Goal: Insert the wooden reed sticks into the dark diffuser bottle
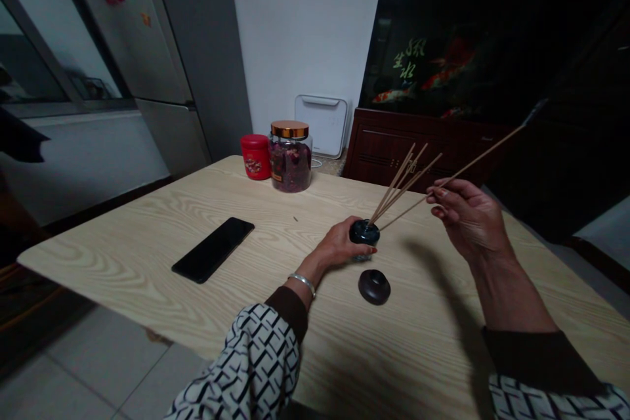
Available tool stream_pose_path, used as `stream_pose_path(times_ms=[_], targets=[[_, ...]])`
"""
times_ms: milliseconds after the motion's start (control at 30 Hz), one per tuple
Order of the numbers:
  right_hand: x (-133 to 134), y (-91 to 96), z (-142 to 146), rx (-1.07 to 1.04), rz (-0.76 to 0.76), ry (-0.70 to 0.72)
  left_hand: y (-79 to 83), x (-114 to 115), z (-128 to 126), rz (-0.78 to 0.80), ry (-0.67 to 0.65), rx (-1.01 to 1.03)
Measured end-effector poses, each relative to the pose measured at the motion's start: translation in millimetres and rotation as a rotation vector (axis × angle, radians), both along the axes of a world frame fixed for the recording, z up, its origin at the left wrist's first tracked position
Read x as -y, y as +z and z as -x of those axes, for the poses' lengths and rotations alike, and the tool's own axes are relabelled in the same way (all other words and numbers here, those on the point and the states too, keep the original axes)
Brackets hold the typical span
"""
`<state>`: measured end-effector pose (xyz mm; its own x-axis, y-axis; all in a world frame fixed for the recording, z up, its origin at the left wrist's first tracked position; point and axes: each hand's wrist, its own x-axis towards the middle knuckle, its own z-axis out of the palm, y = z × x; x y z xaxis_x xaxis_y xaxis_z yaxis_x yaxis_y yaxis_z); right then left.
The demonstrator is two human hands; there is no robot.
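Over the pale woodgrain surface, the left hand wraps its fingers around a glossy dark round incense holder bristling with thin sticks; the right hand pinches one long thin stick.

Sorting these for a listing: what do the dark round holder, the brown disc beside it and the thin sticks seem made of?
The glossy dark round holder looks like glazed ceramic, given its bright highlights. The dark brown round disc has a softer sheen: possibly wood or ceramic. The thin pale tan sticks look like matte bamboo or wood, though they're too thin to tell.
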<state>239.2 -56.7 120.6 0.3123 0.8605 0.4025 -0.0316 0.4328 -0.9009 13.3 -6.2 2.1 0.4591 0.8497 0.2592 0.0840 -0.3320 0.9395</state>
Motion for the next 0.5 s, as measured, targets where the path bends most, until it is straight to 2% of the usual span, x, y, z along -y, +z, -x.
stream_pose_path(times_ms=[100,300,500], targets=[[2.6,1.7,14.5,-0.002,-0.067,-0.036,-0.1,0.1,0.0,-0.002,0.001,0.000],[3.3,-3.3,30.0,0.180,-0.193,-0.106,-1.9,-1.7,0.2,-0.038,0.016,-0.036],[3.0,-10.8,36.0,0.278,-0.159,-0.041,-0.6,-0.7,0.3,-0.030,0.020,-0.034]])
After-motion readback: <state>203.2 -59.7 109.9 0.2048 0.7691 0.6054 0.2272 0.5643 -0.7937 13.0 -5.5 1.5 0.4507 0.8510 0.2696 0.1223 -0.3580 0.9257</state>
